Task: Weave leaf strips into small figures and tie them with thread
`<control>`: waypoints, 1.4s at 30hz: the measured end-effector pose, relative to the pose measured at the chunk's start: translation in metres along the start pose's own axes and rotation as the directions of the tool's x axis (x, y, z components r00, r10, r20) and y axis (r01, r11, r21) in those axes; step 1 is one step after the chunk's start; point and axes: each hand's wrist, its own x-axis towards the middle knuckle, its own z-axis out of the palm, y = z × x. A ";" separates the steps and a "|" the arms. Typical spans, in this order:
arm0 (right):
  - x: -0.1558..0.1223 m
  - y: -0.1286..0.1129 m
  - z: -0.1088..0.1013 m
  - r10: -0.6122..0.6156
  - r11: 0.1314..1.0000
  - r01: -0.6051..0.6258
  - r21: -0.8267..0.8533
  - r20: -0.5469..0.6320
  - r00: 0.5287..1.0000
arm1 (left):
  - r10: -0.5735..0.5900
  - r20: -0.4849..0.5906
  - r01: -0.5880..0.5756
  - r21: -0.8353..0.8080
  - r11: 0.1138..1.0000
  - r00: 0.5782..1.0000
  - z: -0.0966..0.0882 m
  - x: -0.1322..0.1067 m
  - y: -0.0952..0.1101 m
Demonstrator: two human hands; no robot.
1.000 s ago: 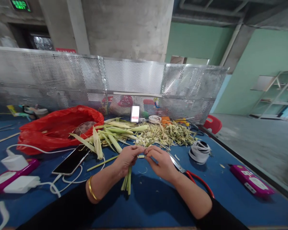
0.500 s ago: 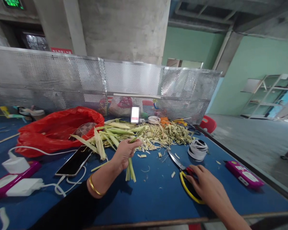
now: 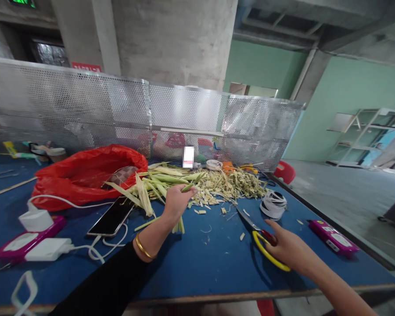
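My left hand [image 3: 176, 202] is closed around a small bundle of green leaf strips [image 3: 179, 226], held just above the blue table [image 3: 200, 267]; the strips stick out above and below the fist. My right hand [image 3: 288, 250] rests on the handles of the scissors [image 3: 260, 235], which lie on the table with a yellow loop and a red loop and the blades pointing away. Its fingers curl at the handles. Behind my left hand lies a pile of long green leaves [image 3: 161, 180] and a heap of cut pale scraps [image 3: 227, 184].
A red plastic bag [image 3: 82, 175] sits at the left. A phone [image 3: 113, 217] on a white cable, white chargers [image 3: 48, 249] and magenta cases [image 3: 332, 237] lie on the table. A roll of white band [image 3: 274, 204] stands at the right. A perforated metal screen [image 3: 145, 118] closes the far edge.
My right hand left the leaf strips, moved down and right to the scissors and now lies on their handles. My left hand kept the bundle and lifted it slightly away.
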 end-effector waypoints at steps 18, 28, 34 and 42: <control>-0.032 -0.111 0.007 -0.369 -0.355 -0.269 0.895 0.130 0.920 | 0.154 -0.056 -0.136 0.245 0.960 0.986 -0.004 0.008 -0.014; -0.032 -0.149 0.017 -0.582 -0.488 -0.463 0.740 0.120 0.804 | 0.210 -0.091 -0.173 0.308 0.936 0.973 -0.002 0.007 -0.016; -0.031 -0.156 0.018 -0.586 -0.508 -0.474 0.719 0.114 0.802 | 0.212 -0.094 -0.170 0.333 0.928 0.973 -0.001 0.005 -0.016; -0.027 -0.167 0.012 -0.557 -0.507 -0.437 0.743 0.105 0.824 | 0.225 -0.071 -0.183 0.373 0.909 0.972 0.001 0.000 -0.013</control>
